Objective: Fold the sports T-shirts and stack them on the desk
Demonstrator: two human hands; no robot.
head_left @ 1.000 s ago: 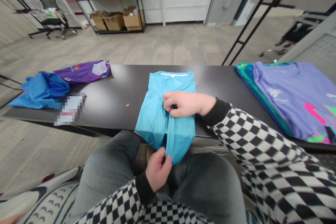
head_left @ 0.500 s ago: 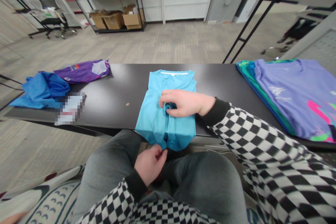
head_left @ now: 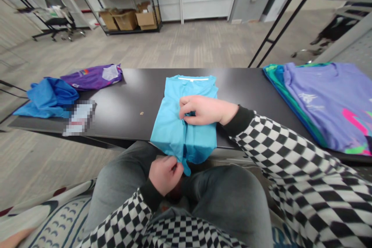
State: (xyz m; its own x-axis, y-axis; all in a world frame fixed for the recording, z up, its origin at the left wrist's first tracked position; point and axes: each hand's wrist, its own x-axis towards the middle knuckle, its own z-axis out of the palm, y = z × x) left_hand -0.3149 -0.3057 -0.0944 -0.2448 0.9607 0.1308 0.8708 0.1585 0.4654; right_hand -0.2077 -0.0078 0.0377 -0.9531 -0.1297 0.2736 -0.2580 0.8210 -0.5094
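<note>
While the right hand (head_left: 200,109) pinches the turquoise shirt (head_left: 168,124) centrally, the left hand (head_left: 164,175) grips its bottom.

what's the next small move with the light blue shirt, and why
Perhaps use the left hand to raise the lower end of the light blue shirt, since it hangs past the table edge while the right hand pinches higher up.
</note>
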